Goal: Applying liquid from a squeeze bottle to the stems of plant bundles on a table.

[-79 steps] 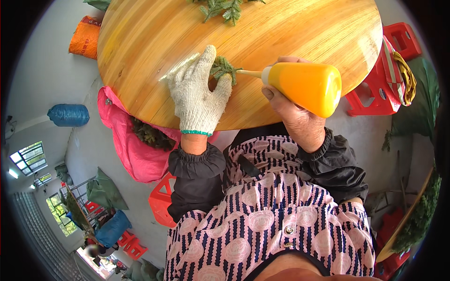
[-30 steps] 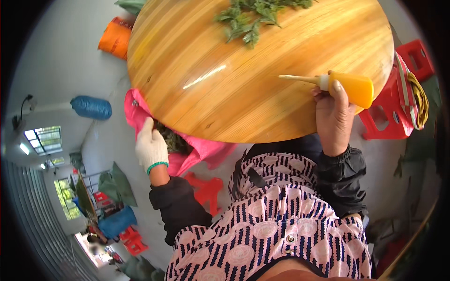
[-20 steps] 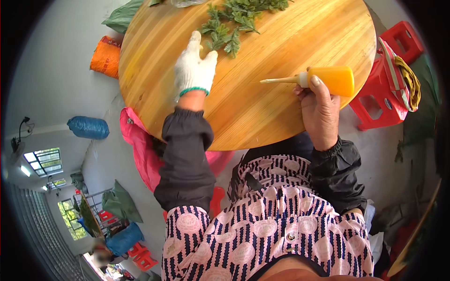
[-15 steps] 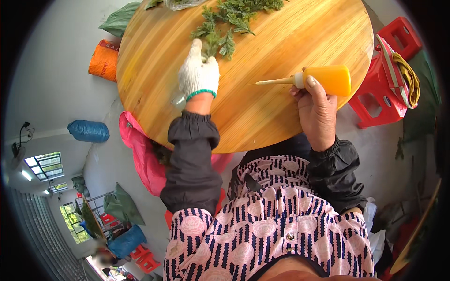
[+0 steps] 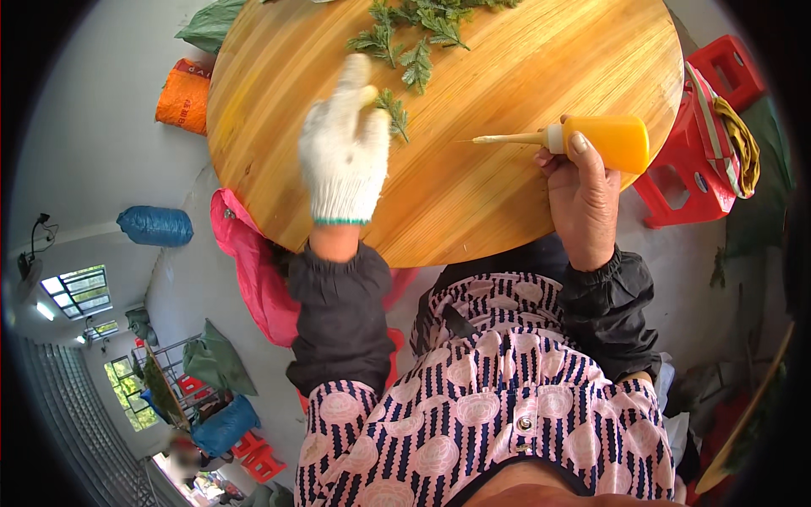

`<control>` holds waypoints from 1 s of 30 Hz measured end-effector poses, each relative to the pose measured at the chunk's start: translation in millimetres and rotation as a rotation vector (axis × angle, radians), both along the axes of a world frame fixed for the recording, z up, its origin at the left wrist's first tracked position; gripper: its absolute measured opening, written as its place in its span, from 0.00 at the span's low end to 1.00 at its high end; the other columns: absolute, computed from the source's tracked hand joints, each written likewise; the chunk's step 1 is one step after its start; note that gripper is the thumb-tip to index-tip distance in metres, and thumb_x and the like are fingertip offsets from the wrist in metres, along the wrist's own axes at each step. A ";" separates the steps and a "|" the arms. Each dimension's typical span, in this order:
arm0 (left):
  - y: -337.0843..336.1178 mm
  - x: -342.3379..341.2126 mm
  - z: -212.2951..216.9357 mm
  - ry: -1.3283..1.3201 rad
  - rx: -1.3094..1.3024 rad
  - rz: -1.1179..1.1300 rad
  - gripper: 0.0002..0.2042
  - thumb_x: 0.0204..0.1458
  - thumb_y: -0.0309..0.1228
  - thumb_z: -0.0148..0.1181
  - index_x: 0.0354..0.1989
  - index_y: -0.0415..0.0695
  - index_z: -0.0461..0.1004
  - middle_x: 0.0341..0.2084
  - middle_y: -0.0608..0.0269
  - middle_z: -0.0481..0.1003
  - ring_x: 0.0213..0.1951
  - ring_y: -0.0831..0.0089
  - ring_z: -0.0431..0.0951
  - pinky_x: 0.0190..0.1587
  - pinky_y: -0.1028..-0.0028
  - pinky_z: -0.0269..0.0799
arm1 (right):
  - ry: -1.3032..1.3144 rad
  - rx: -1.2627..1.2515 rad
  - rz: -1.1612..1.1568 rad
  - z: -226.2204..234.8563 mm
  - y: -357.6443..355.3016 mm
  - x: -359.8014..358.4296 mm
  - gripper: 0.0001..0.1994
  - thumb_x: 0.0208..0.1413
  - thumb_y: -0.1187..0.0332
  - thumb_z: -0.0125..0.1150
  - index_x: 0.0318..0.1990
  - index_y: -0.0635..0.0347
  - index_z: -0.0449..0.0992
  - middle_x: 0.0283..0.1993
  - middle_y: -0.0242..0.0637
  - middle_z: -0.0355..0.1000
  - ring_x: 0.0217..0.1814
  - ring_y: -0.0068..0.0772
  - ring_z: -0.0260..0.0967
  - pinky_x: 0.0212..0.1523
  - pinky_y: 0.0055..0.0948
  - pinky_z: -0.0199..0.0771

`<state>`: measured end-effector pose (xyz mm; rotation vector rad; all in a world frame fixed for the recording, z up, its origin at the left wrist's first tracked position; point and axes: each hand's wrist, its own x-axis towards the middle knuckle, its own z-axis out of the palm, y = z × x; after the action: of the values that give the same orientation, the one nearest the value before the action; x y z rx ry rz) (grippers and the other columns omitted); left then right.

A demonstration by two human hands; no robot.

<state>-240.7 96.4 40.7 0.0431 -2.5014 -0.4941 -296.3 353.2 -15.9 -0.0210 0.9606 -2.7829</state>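
Observation:
My left hand (image 5: 342, 152), in a white knitted glove with a green cuff edge, is over the left part of the round wooden table (image 5: 498, 203). Its index finger points away from me, and a small green artificial-looking sprig (image 5: 393, 115) is pinched at the thumb side. Where fingers and stem meet is partly hidden. Bare-skinned, my right hand (image 5: 583, 190) grips a yellow squeeze bottle (image 5: 615, 144) lying nearly level. The bottle's long, thin nozzle (image 5: 511, 138) points left across the tabletop. More green sprigs (image 5: 431, 21) lie in a loose pile at the far side.
Red plastic stools (image 5: 684, 186) stand right of the table, with a striped cloth bag (image 5: 714, 127) on one. An orange sack (image 5: 183, 97) and a pink bag (image 5: 253, 270) are by the table's left edge. A blue bundle (image 5: 156, 226) sits farther left.
My left hand has drawn back toward me from the pile, bringing one sprig away with it. My right hand and the squeeze bottle have shifted slightly right.

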 end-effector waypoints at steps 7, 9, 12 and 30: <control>-20.6 -9.8 -44.8 -0.201 0.056 0.002 0.37 0.51 0.25 0.69 0.72 0.49 0.63 0.53 0.53 0.81 0.53 0.58 0.78 0.59 0.62 0.71 | 0.060 0.154 0.025 14.8 -10.0 0.5 0.10 0.61 0.70 0.67 0.46 0.65 0.77 0.39 0.34 0.77 0.40 0.28 0.74 0.44 0.30 0.74; -17.8 -9.0 -52.2 -0.136 0.103 -0.009 0.38 0.51 0.25 0.69 0.73 0.48 0.62 0.53 0.53 0.81 0.52 0.57 0.78 0.58 0.61 0.71 | 0.186 0.222 0.051 23.5 -20.2 -6.6 0.12 0.62 0.70 0.66 0.49 0.66 0.76 0.42 0.37 0.77 0.41 0.31 0.74 0.46 0.33 0.74; -12.2 -11.6 -58.0 -0.130 0.210 0.032 0.39 0.52 0.26 0.70 0.74 0.46 0.60 0.53 0.52 0.81 0.52 0.59 0.79 0.61 0.62 0.68 | 0.333 0.290 0.073 30.8 -44.7 -14.0 0.14 0.61 0.73 0.66 0.52 0.67 0.75 0.44 0.38 0.78 0.43 0.32 0.75 0.49 0.33 0.75; -6.8 -17.0 -59.1 -0.167 0.059 0.058 0.42 0.50 0.40 0.73 0.73 0.43 0.59 0.52 0.63 0.81 0.57 0.58 0.76 0.70 0.44 0.49 | 0.525 0.501 0.147 23.9 -81.5 -29.6 0.11 0.56 0.78 0.70 0.47 0.65 0.79 0.44 0.33 0.80 0.46 0.23 0.78 0.49 0.24 0.78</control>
<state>-257.7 89.7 -18.4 0.1866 -2.6394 -0.5611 -325.9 271.7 8.0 -0.7405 1.6700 -2.3611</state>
